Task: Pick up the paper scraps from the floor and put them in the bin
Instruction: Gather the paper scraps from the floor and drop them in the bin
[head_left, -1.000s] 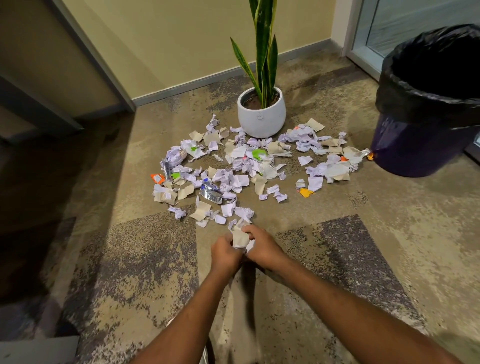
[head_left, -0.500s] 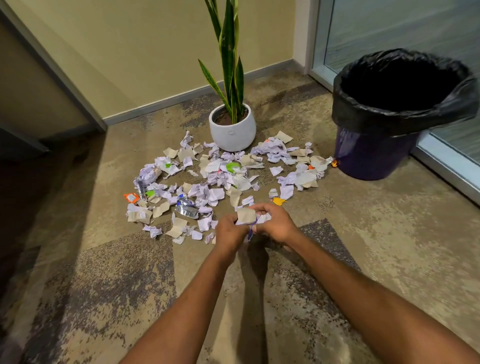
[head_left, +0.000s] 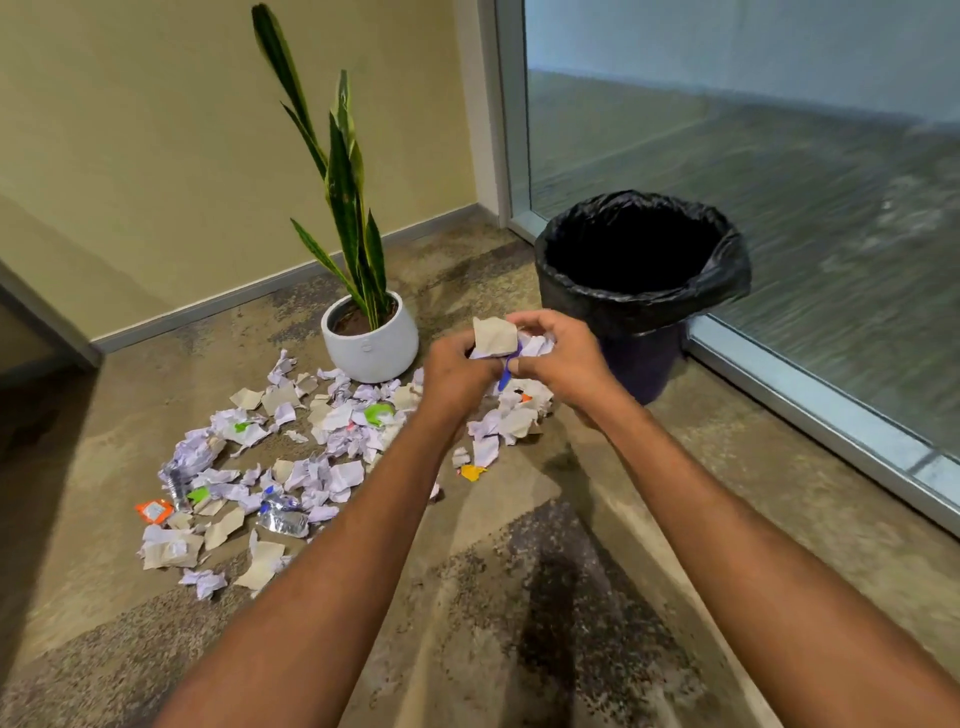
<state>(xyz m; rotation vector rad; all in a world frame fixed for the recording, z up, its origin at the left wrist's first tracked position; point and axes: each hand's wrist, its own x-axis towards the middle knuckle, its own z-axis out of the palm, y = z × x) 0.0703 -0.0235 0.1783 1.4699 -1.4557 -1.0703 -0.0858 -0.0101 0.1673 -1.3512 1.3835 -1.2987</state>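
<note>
A bundle of paper scraps (head_left: 498, 338), beige and lilac, is held between both hands above the floor. My left hand (head_left: 457, 376) grips its left side and my right hand (head_left: 563, 358) grips its right side. The bundle hangs just left of the dark bin (head_left: 644, 306), which has a black liner and an open mouth. Many more paper scraps (head_left: 322, 447) lie scattered on the carpet, from the plant pot out to the left and down to the lower left.
A white pot with a tall green plant (head_left: 370, 338) stands behind the scraps, left of the bin. A glass wall with a metal frame (head_left: 810, 410) runs along the right. A beige wall and skirting board close the back.
Both hands have risen from the floor with the gathered scraps and moved up and right toward the bin. The view has swung right, bringing the bin nearer the centre.
</note>
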